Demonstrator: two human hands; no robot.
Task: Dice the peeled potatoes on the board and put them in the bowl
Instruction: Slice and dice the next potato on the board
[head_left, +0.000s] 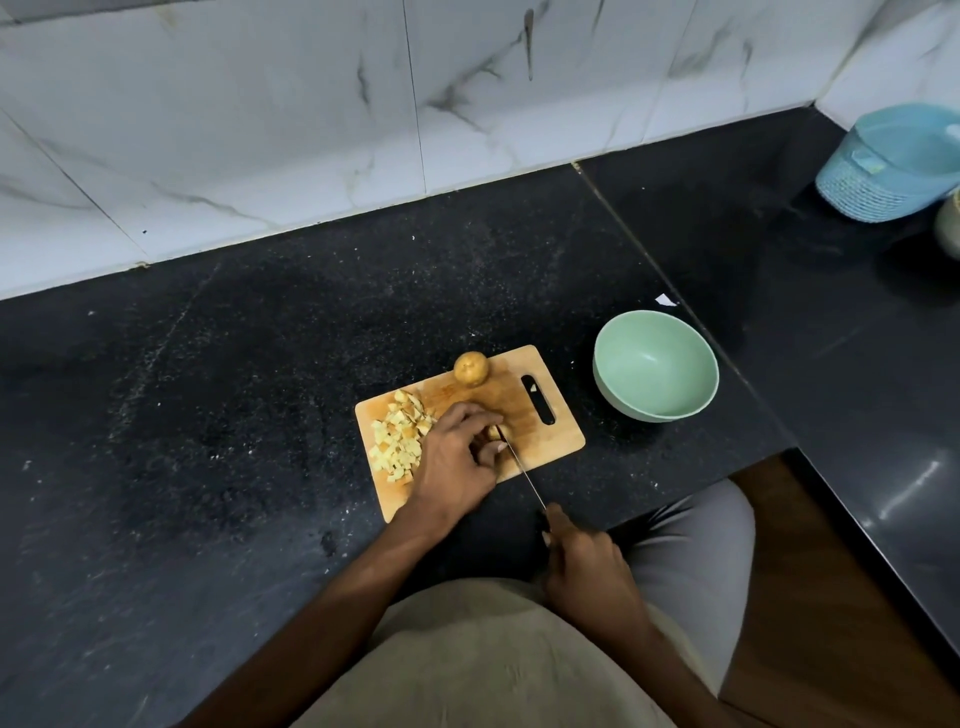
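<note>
A wooden cutting board (550, 436) lies on the black counter. A pile of diced potato (397, 439) covers its left part. One whole potato (471, 368) sits at the board's far edge. My left hand (457, 457) curls over a potato piece (493, 431) mid-board, mostly hiding it. My right hand (582, 561) grips the handle of a knife (522, 470), whose blade runs up to the held piece. The pale green bowl (655, 364) stands right of the board; I see nothing inside it.
A blue plastic basket (893, 161) lies tipped at the far right, next to a partly visible container (950, 228). A small white scrap (666, 300) lies behind the bowl. A marble-tiled wall backs the counter, whose front edge steps back at the right.
</note>
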